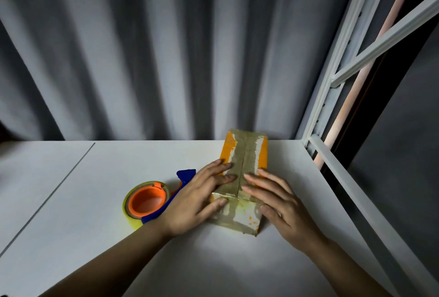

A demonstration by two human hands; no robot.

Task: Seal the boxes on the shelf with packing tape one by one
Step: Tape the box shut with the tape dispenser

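Note:
A small orange cardboard box (pixel 247 154) lies on the white shelf (pixel 95 213), its top flaps closed and covered with a strip of brownish tape along the centre seam. My left hand (pixel 197 199) rests flat on the left half of the box top, fingers straight, thumb against the near face. On the right half lies my right hand (pixel 280 206), fingers spread and pressing the top, thumb at the near right corner. A tape dispenser (pixel 152 201) with a blue handle, an orange core and a clear yellowish roll lies on the shelf just left of my left hand.
A grey pleated curtain (pixel 154 47) hangs behind the shelf. The white metal shelf frame (pixel 332 97) with a diagonal brace rises at the right, and its rail runs along the right edge. A seam (pixel 47 199) crosses the shelf board at the left.

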